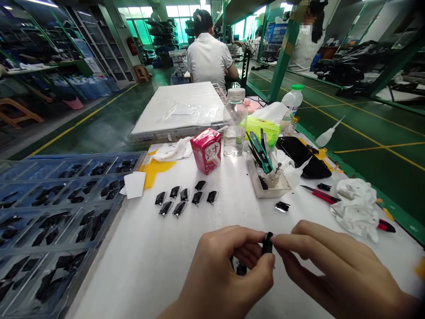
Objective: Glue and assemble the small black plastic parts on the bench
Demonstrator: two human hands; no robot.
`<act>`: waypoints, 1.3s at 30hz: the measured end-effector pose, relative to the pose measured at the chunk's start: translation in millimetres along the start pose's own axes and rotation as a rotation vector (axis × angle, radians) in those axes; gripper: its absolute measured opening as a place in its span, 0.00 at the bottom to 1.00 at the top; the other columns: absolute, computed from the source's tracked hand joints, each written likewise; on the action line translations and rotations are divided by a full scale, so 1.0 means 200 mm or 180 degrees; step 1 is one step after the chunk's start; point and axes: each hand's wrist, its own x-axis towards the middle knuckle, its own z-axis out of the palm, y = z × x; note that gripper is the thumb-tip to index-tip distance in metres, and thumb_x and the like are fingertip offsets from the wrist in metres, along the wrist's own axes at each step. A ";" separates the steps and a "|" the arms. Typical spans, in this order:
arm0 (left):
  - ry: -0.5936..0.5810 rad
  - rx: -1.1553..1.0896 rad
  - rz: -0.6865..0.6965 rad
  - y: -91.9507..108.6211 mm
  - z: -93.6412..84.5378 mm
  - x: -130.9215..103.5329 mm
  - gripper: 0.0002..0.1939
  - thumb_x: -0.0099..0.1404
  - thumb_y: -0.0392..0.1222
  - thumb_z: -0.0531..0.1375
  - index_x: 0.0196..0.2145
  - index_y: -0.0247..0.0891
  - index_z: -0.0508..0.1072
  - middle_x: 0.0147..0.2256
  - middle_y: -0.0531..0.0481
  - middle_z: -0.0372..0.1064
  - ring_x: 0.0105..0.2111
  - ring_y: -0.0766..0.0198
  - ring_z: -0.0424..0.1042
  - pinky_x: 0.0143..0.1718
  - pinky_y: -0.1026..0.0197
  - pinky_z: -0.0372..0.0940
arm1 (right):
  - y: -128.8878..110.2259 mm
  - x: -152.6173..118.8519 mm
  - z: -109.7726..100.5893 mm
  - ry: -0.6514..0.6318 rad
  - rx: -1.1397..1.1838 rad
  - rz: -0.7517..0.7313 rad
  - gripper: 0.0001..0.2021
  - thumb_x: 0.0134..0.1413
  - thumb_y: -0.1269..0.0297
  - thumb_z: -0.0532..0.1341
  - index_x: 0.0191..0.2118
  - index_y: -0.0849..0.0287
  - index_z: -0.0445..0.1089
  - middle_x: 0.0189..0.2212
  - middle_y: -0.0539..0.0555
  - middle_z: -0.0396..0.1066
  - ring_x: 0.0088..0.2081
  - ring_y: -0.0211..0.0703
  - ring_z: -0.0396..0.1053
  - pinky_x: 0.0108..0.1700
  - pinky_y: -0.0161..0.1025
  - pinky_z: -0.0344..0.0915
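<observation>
Black piece: is being held up over the white worktop, between the two hands.
Left hand: is pinching the black piece between thumb and forefinger.
Right hand: is touching the piece's upper end with its fingertips; whether it is gripping, I cannot tell.
Loose pieces: eight are lying grouped beyond the left hand, showing clear edges.
Blue tray: is holding black parts in its many compartments.
Tool box: is carrying green-handled tools and a small glass jar.
Clear bottle: is holding clear liquid, standing just beside the red carton.
Red carton: is showing large white characters, too unclear to read.
Green packet: is bearing small lettering, illegible.
Green-capped bottle: is wearing a label, its print too small.
</observation>
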 end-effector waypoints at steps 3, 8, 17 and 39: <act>0.0038 0.0026 0.0019 0.00 0.00 0.00 0.10 0.54 0.29 0.63 0.34 0.34 0.81 0.23 0.52 0.76 0.22 0.67 0.74 0.26 0.71 0.69 | 0.00 0.00 0.00 0.0017 0.0010 0.0057 0.07 0.63 0.75 0.53 0.42 0.60 0.65 0.23 0.49 0.65 0.22 0.34 0.62 0.23 0.31 0.57; 0.0033 0.0073 0.0101 -0.01 0.01 0.00 0.10 0.54 0.29 0.63 0.34 0.33 0.81 0.22 0.52 0.75 0.21 0.68 0.73 0.25 0.72 0.68 | -0.01 0.00 0.00 0.0133 -0.0016 0.0053 0.07 0.62 0.76 0.54 0.40 0.61 0.66 0.23 0.48 0.65 0.22 0.33 0.62 0.24 0.30 0.57; 0.0122 0.0249 0.0346 -0.01 0.01 -0.01 0.09 0.53 0.28 0.63 0.32 0.32 0.81 0.21 0.52 0.75 0.20 0.70 0.73 0.25 0.73 0.67 | -0.02 0.01 0.01 0.0190 -0.0004 0.0065 0.06 0.61 0.76 0.55 0.37 0.62 0.68 0.22 0.48 0.65 0.23 0.32 0.61 0.25 0.30 0.56; -0.0195 0.0254 0.0074 -0.01 0.01 -0.01 0.09 0.56 0.30 0.61 0.33 0.34 0.81 0.25 0.51 0.76 0.25 0.66 0.74 0.29 0.67 0.67 | 0.00 0.00 0.01 0.0230 -0.0297 0.0042 0.06 0.63 0.73 0.55 0.40 0.62 0.70 0.23 0.47 0.64 0.24 0.32 0.61 0.27 0.31 0.56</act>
